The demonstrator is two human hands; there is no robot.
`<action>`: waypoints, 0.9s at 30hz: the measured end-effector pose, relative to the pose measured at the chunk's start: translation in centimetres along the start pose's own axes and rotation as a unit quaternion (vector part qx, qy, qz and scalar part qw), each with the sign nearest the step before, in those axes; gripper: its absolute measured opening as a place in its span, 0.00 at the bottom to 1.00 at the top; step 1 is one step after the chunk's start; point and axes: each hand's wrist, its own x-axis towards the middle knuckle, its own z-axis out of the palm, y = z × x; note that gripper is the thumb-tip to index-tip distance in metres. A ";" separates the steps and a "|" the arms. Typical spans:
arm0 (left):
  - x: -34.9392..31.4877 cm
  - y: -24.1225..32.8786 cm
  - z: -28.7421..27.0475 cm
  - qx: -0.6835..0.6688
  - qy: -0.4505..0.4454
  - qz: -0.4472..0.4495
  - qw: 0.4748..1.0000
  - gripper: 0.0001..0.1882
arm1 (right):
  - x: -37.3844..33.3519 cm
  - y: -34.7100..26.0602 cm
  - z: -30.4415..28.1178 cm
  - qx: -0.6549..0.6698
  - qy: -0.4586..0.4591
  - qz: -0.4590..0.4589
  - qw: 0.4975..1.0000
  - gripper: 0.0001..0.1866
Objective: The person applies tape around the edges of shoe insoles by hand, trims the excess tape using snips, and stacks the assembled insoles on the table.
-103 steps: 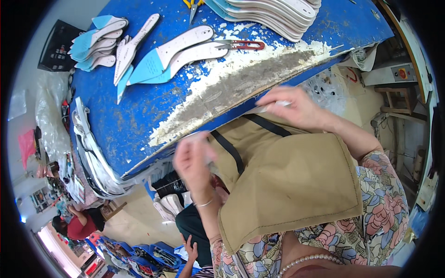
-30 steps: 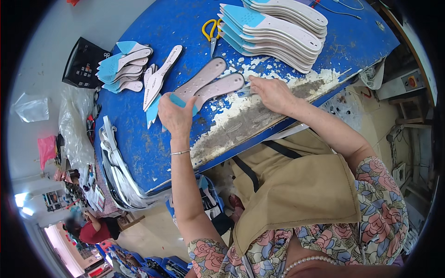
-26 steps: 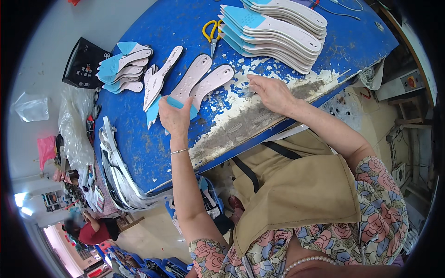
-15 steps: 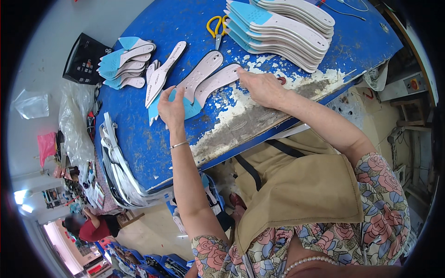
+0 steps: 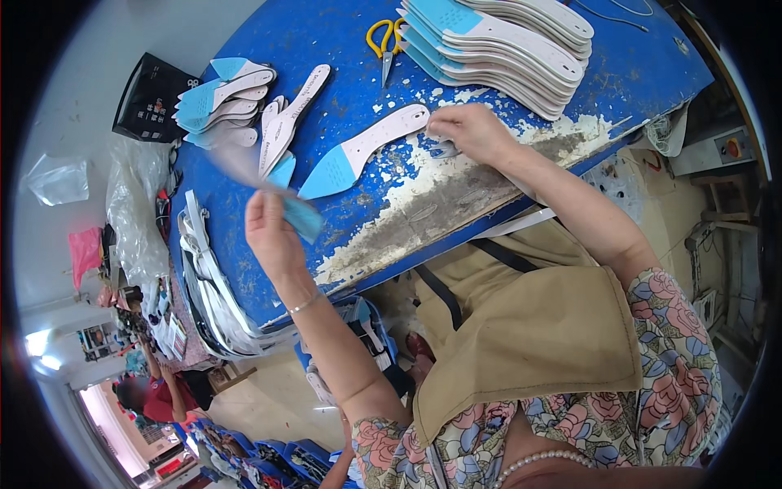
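Note:
My left hand (image 5: 273, 236) is closed on an insole (image 5: 303, 217), blurred by motion, with a pale body and a blue toe; it is lifted over the table's left part. Another insole (image 5: 379, 138) lies flat in front of me, blue toe to the left. Just right of its heel end is my right hand (image 5: 476, 137), fingers pinched together. A small greyish blurred shape shows under these fingertips, too unclear to name. Beyond my left hand, several insoles (image 5: 289, 122) lie overlapped, pale undersides with dark edges up.
The blue worktable (image 5: 342, 81) has a worn, peeling front edge. A tall stack of insoles (image 5: 497, 57) stands at the back right, beside yellow-handled scissors (image 5: 385, 49). A smaller insole pile (image 5: 224, 102) and a black box (image 5: 151, 98) are at the far left. White strips (image 5: 199, 261) hang over the left edge.
My left hand has lifted one of the two side-by-side insoles and carried it left. My right hand has moved slightly right, off the heel end of the other insole.

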 end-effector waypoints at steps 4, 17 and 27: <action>-4.1 -1.8 0.6 0.265 -0.095 0.046 0.959 0.13 | -2.5 -5.9 -4.6 0.290 -0.007 0.147 0.946 0.11; -8.9 -3.8 1.4 0.445 -0.140 0.075 0.881 0.18 | -5.9 -12.3 0.0 0.170 -0.190 0.092 0.963 0.06; -8.5 -3.4 -0.6 0.413 -0.164 0.055 0.894 0.30 | -3.6 -10.8 8.1 0.044 -0.234 0.051 0.970 0.08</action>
